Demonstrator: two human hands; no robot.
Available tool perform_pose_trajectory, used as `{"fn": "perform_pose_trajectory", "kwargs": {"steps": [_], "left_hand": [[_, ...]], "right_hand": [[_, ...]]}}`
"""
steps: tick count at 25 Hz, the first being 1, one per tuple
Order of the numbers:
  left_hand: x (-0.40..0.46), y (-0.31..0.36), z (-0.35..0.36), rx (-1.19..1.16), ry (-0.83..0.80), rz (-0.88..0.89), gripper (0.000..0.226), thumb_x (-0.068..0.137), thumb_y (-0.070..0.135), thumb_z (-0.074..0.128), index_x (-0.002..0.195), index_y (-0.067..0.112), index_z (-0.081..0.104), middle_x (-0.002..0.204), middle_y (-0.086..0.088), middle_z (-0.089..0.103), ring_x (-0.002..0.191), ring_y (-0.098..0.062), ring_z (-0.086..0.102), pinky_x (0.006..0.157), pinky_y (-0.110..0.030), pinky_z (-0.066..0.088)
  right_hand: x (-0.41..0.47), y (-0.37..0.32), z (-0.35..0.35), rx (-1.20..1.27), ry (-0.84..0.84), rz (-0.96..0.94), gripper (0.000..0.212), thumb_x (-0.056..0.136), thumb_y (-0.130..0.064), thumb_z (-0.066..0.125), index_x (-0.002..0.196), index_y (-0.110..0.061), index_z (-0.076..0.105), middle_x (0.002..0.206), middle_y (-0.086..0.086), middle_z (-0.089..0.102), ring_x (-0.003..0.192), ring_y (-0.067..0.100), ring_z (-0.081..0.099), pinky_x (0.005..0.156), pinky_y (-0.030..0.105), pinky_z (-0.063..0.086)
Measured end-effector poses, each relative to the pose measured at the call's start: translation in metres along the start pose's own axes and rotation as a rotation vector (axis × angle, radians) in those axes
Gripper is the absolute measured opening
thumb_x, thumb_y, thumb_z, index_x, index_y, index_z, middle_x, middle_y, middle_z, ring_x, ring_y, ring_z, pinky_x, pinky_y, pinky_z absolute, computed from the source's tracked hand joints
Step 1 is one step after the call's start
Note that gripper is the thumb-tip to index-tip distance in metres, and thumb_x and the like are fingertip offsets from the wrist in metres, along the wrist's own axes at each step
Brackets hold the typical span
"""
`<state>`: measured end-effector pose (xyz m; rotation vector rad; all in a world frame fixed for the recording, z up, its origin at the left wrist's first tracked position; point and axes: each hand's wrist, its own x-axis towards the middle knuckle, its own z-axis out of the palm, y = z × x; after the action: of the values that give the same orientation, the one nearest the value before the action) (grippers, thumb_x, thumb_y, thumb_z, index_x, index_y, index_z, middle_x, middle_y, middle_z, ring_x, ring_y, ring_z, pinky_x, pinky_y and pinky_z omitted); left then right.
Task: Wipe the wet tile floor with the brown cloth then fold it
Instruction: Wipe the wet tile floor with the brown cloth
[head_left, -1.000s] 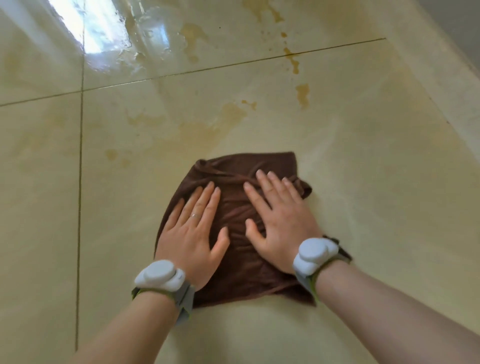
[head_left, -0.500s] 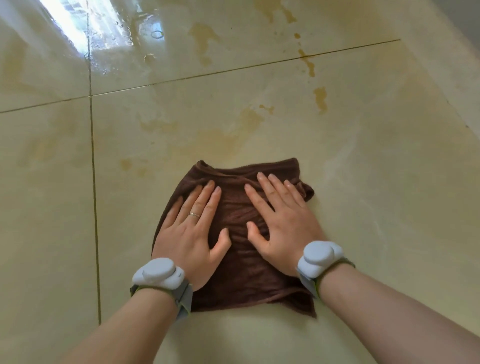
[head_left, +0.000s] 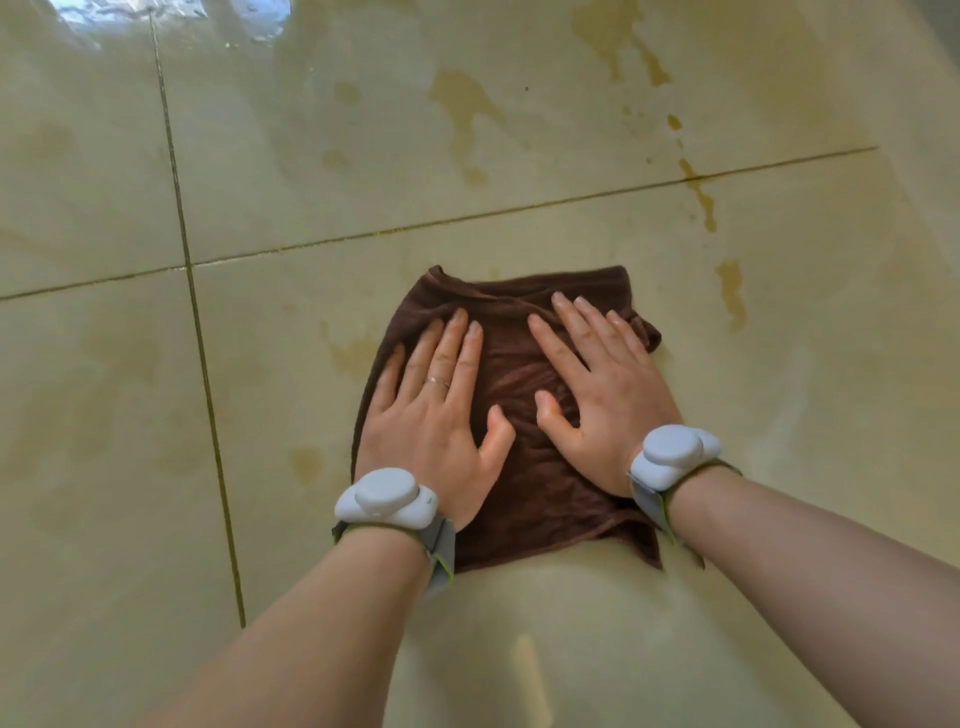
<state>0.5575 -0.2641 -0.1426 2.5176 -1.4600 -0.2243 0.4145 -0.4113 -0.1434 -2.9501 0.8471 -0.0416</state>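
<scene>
The brown cloth (head_left: 524, 415) is seen spread flat on the tile floor (head_left: 779, 467), slightly right of the frame's centre, with wrinkles along its upper edge and a bunched corner at its right side. Both hands are laid palm-down on it, side by side but not touching. The left hand (head_left: 436, 415) is pressed on the cloth's left half, fingers straight and pointing toward the top of the frame, thumb spread to the right; a thin ring (head_left: 438, 383) is noted on one finger. The right hand (head_left: 602, 395) is pressed on the right half, fingers straight and fanned toward the upper left, thumb spread to the left. Nothing is gripped by either hand. A grey wrist device (head_left: 385, 496) is strapped on the left wrist, and a matching one (head_left: 675, 453) on the right. Yellow-brown wet patches (head_left: 462, 109) are observed on the glossy tiles above and left of the cloth. Dark grout lines (head_left: 197, 312) are seen crossing in the left part of the frame.
</scene>
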Motion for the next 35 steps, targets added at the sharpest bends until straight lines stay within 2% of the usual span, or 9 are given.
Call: {"fn": "perform_pose_trajectory", "kwargs": {"steps": [4,11,16,20,24,30,35], "left_hand": [[0.001,-0.001,-0.002,-0.016,-0.035,0.005,0.076,0.096,0.052,0.031,0.163,0.024,0.010,0.171,0.008,0.005,0.157,-0.011,0.007,0.127,-0.037,0.007],[0.001,0.001,-0.003,0.003,-0.035,0.002,0.076,0.095,0.050,0.036,0.163,0.022,0.016,0.170,0.007,0.011,0.156,-0.011,0.012,0.127,-0.038,0.011],[0.046,0.007,0.005,0.024,0.093,-0.168,0.074,0.095,0.052,0.033,0.162,0.024,0.020,0.169,0.007,0.016,0.155,-0.011,0.015,0.127,-0.037,0.012],[0.057,0.009,0.008,0.072,0.114,-0.203,0.072,0.096,0.053,0.028,0.162,0.024,0.020,0.169,0.007,0.016,0.155,-0.011,0.015,0.127,-0.037,0.011],[0.020,0.026,0.009,0.063,0.067,-0.241,0.072,0.097,0.054,0.025,0.163,0.024,0.017,0.170,0.008,0.012,0.156,-0.011,0.012,0.127,-0.037,0.009],[-0.095,0.054,0.014,0.076,0.068,-0.338,0.074,0.096,0.052,0.035,0.162,0.021,0.021,0.169,0.006,0.016,0.156,-0.012,0.015,0.126,-0.040,0.016],[-0.112,0.054,0.020,0.092,0.053,-0.378,0.075,0.096,0.053,0.034,0.163,0.025,0.015,0.170,0.009,0.011,0.156,-0.009,0.009,0.127,-0.035,0.008]], "right_hand": [[0.002,0.000,-0.005,-0.018,-0.040,-0.003,0.072,0.096,-0.044,0.044,0.163,-0.022,0.028,0.171,0.008,0.020,0.159,0.025,0.017,0.129,0.046,0.015],[0.011,0.007,-0.008,0.021,-0.047,-0.044,0.072,0.095,-0.045,0.046,0.163,-0.023,0.030,0.171,0.007,0.021,0.159,0.024,0.016,0.130,0.045,0.012],[0.077,0.038,-0.003,0.031,-0.028,-0.205,0.071,0.096,-0.049,0.042,0.163,-0.025,0.029,0.171,0.005,0.022,0.159,0.022,0.017,0.130,0.042,0.012],[0.101,0.048,0.002,0.032,0.012,-0.252,0.071,0.097,-0.052,0.037,0.162,-0.026,0.031,0.170,0.005,0.025,0.158,0.023,0.021,0.130,0.042,0.011],[0.076,0.042,0.000,0.067,0.007,-0.291,0.071,0.096,-0.052,0.036,0.161,-0.025,0.034,0.169,0.008,0.027,0.157,0.026,0.023,0.129,0.044,0.013],[-0.026,0.015,0.000,0.108,-0.025,-0.427,0.070,0.096,-0.047,0.045,0.161,-0.022,0.035,0.171,0.009,0.022,0.159,0.024,0.017,0.129,0.045,0.015],[-0.034,0.010,0.002,0.115,-0.006,-0.468,0.069,0.096,-0.046,0.047,0.160,-0.023,0.037,0.170,0.007,0.024,0.159,0.022,0.019,0.128,0.045,0.019]]}}
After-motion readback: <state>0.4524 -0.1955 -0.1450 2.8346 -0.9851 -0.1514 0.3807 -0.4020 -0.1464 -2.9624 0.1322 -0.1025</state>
